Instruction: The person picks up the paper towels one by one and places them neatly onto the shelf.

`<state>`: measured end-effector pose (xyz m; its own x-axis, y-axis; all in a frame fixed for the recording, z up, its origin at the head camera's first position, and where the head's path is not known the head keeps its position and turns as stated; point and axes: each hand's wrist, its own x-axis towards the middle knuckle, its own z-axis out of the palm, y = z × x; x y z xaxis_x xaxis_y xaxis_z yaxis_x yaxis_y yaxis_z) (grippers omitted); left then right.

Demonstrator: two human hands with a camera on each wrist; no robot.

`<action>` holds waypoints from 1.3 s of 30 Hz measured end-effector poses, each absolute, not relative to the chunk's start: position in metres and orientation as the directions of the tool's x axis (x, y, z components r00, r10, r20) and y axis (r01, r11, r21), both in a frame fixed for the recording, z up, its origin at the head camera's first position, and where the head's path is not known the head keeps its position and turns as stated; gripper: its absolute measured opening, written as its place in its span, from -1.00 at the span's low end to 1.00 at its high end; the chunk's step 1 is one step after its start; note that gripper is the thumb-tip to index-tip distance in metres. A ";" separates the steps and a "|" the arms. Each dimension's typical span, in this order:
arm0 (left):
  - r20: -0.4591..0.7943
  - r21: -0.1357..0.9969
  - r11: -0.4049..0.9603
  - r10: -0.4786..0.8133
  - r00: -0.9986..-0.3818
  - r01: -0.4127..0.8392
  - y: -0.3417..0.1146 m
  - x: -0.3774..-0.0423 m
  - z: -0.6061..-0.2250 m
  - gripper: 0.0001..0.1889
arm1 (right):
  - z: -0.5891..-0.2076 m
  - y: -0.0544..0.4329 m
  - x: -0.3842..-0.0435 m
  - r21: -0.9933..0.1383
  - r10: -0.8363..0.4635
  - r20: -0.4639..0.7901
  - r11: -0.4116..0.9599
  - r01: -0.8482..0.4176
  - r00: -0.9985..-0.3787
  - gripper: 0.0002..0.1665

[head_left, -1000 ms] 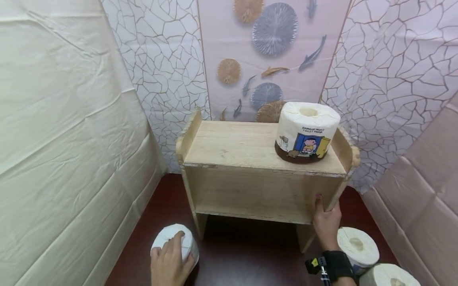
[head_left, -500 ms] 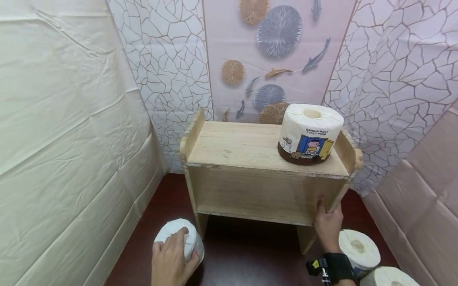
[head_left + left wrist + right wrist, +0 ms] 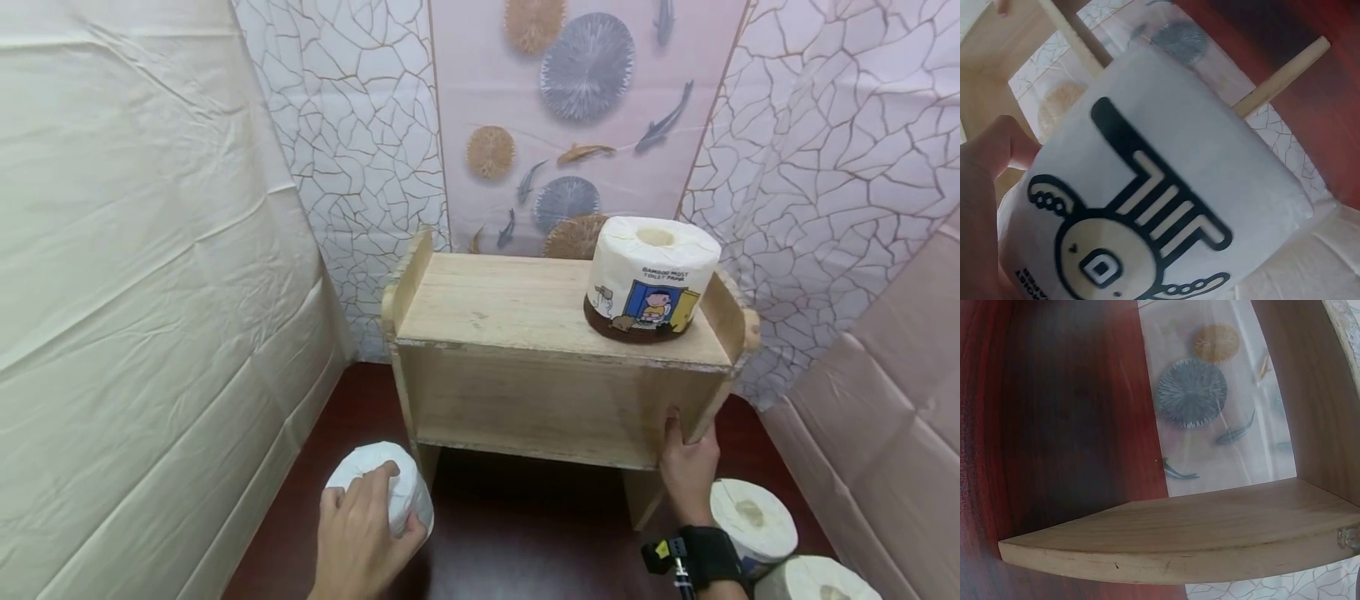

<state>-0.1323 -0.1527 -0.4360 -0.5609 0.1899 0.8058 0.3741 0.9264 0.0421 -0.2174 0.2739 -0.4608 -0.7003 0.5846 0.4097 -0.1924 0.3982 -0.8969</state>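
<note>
Held in my left hand (image 3: 360, 529) is a white toilet paper roll (image 3: 375, 457), at the lower left of the head view. The fingers lie over its top and the thumb against its side. Filling the left wrist view, the same roll (image 3: 1210, 156) shows a printed cartoon figure. My right hand (image 3: 688, 471) grips the right side panel of a wooden two-tier shelf (image 3: 487, 304), thumb on the inner face. That side panel (image 3: 1197, 537) crosses the bottom of the right wrist view. Another toilet paper roll (image 3: 652, 275) with a cartoon print stands upright on the shelf's top right.
Two more toilet paper rolls, one behind (image 3: 752, 521) and one in front (image 3: 817, 579), stand at the lower right beside my right wrist. Fabric walls close in the dark red table (image 3: 525, 550) at left (image 3: 150, 292), right (image 3: 862, 433) and back.
My left hand has lifted the toilet paper roll slightly, moving it up and to the right toward the shelf. The right hand keeps its grip on the side panel; the head view shifted a little.
</note>
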 end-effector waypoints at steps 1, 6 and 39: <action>0.807 0.038 0.925 0.194 -0.557 0.378 -0.153 -0.132 -0.434 -0.42 | -0.461 0.274 -0.217 -0.896 0.584 0.410 0.402 -0.189 -0.701 -0.34; 0.811 0.026 0.919 0.211 -0.546 0.393 -0.154 -0.131 -0.424 -0.44 | -0.464 0.273 -0.216 -0.893 0.587 0.417 0.408 -0.192 -0.694 -0.37; 0.821 0.060 0.871 0.235 -0.520 0.488 -0.131 -0.132 -0.368 -0.51 | -0.463 0.273 -0.218 -0.891 0.608 0.431 0.403 -0.209 -0.667 -0.40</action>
<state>-0.1325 -0.1314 -0.3681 -0.5201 0.2348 0.8212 0.4880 0.8708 0.0601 -0.2184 0.2727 -0.4629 -0.6669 0.6078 0.4311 -0.2091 0.4027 -0.8911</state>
